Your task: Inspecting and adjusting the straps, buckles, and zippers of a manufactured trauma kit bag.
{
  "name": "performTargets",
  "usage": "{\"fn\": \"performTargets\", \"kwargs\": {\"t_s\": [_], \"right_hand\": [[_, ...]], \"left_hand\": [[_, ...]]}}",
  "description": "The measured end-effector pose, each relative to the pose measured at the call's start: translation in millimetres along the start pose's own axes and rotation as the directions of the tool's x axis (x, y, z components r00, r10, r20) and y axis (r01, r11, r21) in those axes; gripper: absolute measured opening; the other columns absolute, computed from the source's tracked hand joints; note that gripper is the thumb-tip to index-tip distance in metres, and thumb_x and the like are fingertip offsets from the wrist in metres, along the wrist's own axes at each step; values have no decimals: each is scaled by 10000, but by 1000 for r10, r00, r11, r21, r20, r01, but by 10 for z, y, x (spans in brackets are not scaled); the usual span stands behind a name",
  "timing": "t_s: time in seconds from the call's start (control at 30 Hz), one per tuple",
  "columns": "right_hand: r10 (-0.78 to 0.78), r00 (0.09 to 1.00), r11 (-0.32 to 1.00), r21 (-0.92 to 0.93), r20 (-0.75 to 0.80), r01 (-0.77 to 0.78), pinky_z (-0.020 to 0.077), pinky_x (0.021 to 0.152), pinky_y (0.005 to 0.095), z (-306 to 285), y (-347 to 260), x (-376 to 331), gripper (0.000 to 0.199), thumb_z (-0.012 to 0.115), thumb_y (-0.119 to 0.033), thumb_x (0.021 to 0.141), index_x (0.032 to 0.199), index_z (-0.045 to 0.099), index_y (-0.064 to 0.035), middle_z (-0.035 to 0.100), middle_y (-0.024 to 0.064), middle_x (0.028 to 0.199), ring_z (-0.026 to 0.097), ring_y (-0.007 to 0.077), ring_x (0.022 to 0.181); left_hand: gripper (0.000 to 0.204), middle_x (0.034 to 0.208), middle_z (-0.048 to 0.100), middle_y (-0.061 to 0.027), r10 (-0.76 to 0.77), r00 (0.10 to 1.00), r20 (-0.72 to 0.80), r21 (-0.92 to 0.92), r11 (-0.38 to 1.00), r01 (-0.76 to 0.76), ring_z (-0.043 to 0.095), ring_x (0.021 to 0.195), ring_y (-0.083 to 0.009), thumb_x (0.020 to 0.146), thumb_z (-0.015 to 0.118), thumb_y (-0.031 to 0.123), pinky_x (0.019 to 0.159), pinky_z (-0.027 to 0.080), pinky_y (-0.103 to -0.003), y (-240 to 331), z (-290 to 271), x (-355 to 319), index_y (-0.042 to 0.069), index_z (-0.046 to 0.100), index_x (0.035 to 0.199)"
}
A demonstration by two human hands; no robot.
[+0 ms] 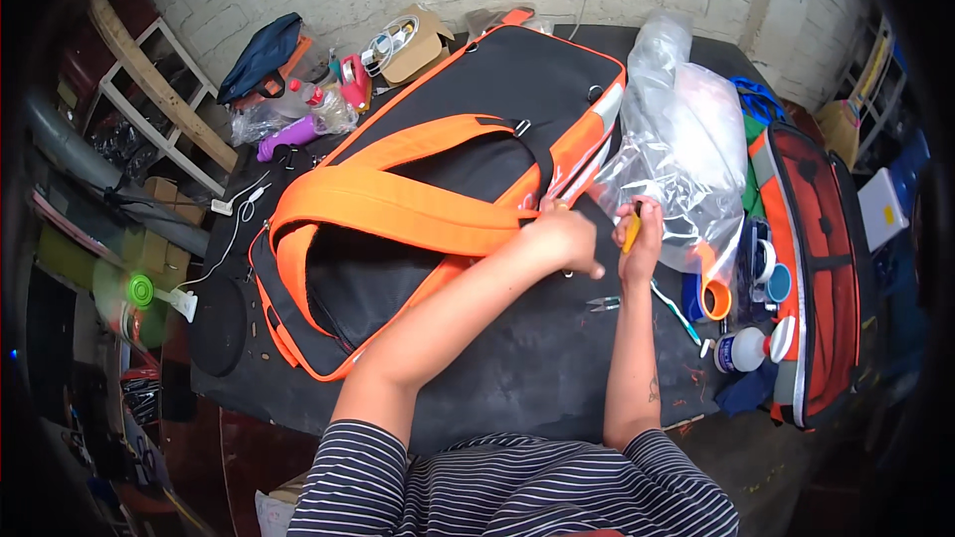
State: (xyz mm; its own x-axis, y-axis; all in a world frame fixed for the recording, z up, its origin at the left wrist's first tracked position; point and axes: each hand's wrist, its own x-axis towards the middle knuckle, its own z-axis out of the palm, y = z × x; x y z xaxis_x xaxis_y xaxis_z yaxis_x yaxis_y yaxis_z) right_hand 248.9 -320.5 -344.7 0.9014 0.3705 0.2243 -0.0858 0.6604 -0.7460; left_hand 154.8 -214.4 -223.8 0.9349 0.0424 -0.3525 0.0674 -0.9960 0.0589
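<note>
A large black bag point(537, 70) with orange trim and wide orange shoulder straps point(398, 201) lies slantwise across the dark table. My left hand point(562, 241) is closed at the bag's right side, where a strap end meets the orange edge. Its fingertips are partly hidden, so exactly which piece it pinches is unclear. To its right, my right hand point(645, 239) is raised and closed around a slim yellow tool point(632, 230), whose working end I cannot make out. Below that hand, small metal thread snips point(603, 304) rest on the table.
Clear plastic wrap point(686, 139) bulges beyond my right hand. A toothbrush point(676, 313), an orange tape roll point(715, 299), a white bottle point(738, 350) and a red-black bag point(811, 268) line the right side. At the back left are a cardboard box point(418, 52) and purple bottle point(286, 137).
</note>
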Motion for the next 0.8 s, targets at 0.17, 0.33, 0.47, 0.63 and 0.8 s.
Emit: {"fn": "performTargets", "kwargs": {"t_s": [0.17,0.33,0.47,0.63,0.8], "right_hand": [[4,989,920,-389,145,53,268,464,180,402,57,173,285,489,-299,929,1085,523,-63,540,0,786,374,33,536],[129,975,502,-860,182,94,466,671,286,888,106,356,489,766,-219,721,1073,516,10,603,71,837,581,144,729],[191,936,606,-786,297,126,426,578,240,887,-360,642,118,623,-70,733,790,595,30,567,28,633,526,81,597],[116,942,696,-702,314,148,460,662,273,885,-343,588,470,791,-146,661,979,465,-31,573,31,860,547,113,759],[161,925,790,-607,344,89,449,616,243,718,-323,581,218,674,24,693,860,539,-14,558,3,755,540,94,675]], "left_hand": [[229,807,619,-160,-65,479,-875,46,975,216,613,817,-324,720,580,118,831,436,-438,-552,-502,273,29,626,926],[552,1243,552,-170,-497,832,-248,16,856,516,443,1245,-335,759,587,110,1003,320,-557,-1262,-480,367,149,480,1299],[456,1092,624,-194,-357,865,-352,-314,916,251,585,1063,-307,686,527,0,880,471,-349,-1377,-405,240,94,623,1122],[442,1107,627,-169,35,904,-425,-550,784,-289,594,1040,-296,819,584,110,890,454,-377,-1025,-518,196,137,532,1257],[205,959,646,-150,-52,868,-494,-341,930,-138,618,891,-260,872,587,198,803,461,-337,-920,-601,154,65,650,1014]]}}
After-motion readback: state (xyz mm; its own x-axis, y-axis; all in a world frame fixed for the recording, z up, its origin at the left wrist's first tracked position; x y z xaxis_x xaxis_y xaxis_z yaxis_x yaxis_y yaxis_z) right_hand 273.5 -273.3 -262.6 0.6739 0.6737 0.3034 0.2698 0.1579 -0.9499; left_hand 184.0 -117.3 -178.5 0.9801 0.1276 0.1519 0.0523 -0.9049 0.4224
